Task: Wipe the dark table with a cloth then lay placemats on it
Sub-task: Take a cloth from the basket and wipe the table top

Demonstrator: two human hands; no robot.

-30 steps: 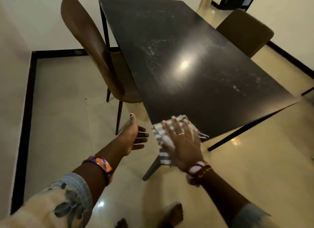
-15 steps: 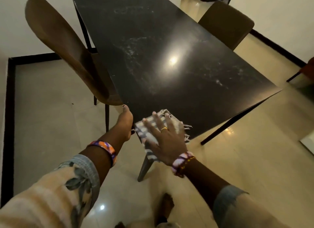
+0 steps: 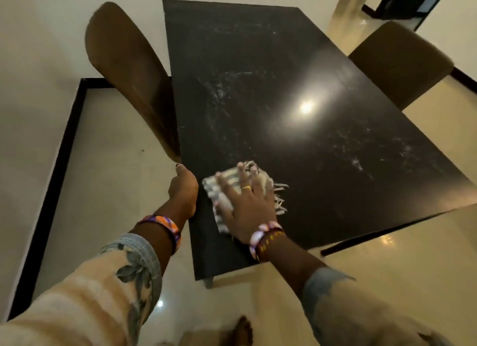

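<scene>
The dark table [image 3: 296,144] fills the middle of the view, its top smeared with pale dusty streaks and a bright lamp reflection. A checked grey-and-white cloth [image 3: 222,191] with a fringe lies on the near left part of the top. My right hand [image 3: 247,203] presses flat on the cloth, fingers spread. At the table's left edge, right beside the cloth, my left hand [image 3: 183,188] rests with its fingers curled under, out of sight. No placemats are in view.
A brown chair [image 3: 129,69] stands tucked against the table's left side. Another brown chair [image 3: 397,62] stands at the far right side. Glossy cream floor tiles with a black border surround the table. A dark doorway [image 3: 407,2] is at the top right.
I have stepped closer to the table. My right hand has pushed the cloth from the near corner further onto the top, and my left hand has come up to the table's left edge.
</scene>
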